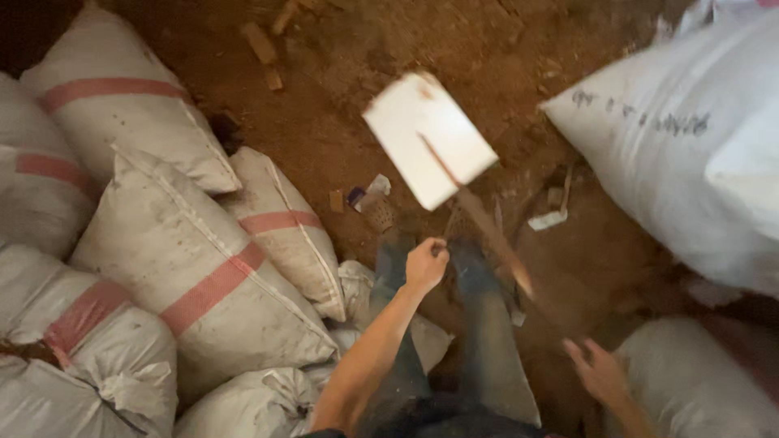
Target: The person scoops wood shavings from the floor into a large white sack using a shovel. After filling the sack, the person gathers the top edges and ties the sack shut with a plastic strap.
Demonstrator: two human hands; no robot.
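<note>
Bare reddish dirt floor (pixel 324 138); stacked white sacks with red stripes (pixel 203 276) left, large white sack (pixel 690 154) right, paper scraps (pixel 545 220) between.

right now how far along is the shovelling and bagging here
Done: tied sacks lie stacked on the left, with a large white sack on the right. In hand: a white-bladed shovel is in mid-air, blurred; the right hand is near its handle, the left hand closed. Left: loose earth floor.

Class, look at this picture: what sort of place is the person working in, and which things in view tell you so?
Probably a storeroom or work yard with an earth floor. Stuffed white sacks with red stripes lie piled on bare brown dirt, and a shovel is in motion beside the right hand.
</note>
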